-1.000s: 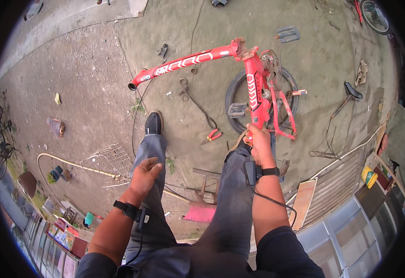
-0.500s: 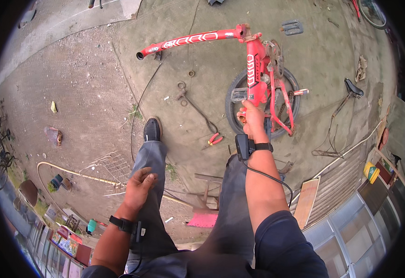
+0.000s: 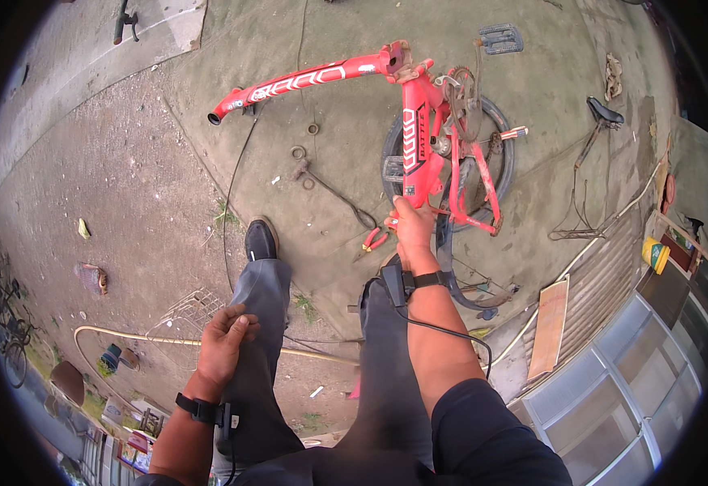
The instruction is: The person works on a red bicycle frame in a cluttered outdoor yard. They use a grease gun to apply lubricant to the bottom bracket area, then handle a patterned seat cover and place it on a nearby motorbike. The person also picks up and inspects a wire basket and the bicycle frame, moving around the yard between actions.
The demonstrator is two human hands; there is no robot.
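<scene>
My right hand point(image 3: 413, 229) grips the lower end of the red bicycle frame point(image 3: 423, 146), its long tube point(image 3: 305, 85) stretching off to the left. A black-tyred wheel point(image 3: 503, 178) lies behind the frame, with chain and pedal parts about it. My left hand point(image 3: 228, 336) hangs over my left leg, fingers loosely bent and apart, nothing visible in it. On the ground between them and the tube lie pliers with red-and-yellow handles point(image 3: 374, 239), small rings point(image 3: 297, 152) and a dark cord-like tool point(image 3: 338, 194).
A loose pedal point(image 3: 499, 39) lies at top right, a saddle with post point(image 3: 605, 113) at right. Beside me are a hose point(image 3: 127, 336), a wire rack point(image 3: 196, 312), a board point(image 3: 548, 324) and corrugated sheeting point(image 3: 588, 267). Bicycles point(image 3: 10, 340) stand at far left.
My right hand and the gripped frame have moved up and left in view, swinging slightly. The ground has shifted in view, and more of the wheel's lower side shows.
</scene>
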